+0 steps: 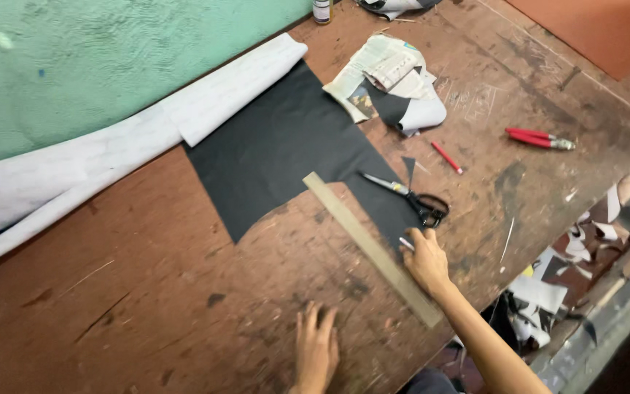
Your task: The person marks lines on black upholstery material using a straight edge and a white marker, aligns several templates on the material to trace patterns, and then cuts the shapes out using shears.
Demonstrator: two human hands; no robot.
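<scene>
the long wooden ruler (pixel 370 244) lies slantwise on the brown worktop (pixel 147 292), its upper end over the edge of the black sheet (pixel 286 149). the right hand (pixel 426 260) sits just beside the ruler's lower half, fingers curled around a small pen-like tool (pixel 406 244). the left hand (pixel 316 348) lies flat and spread on the worktop, apart from the ruler's near end. black-handled scissors (pixel 411 197) lie just beyond the ruler on the sheet.
</scene>
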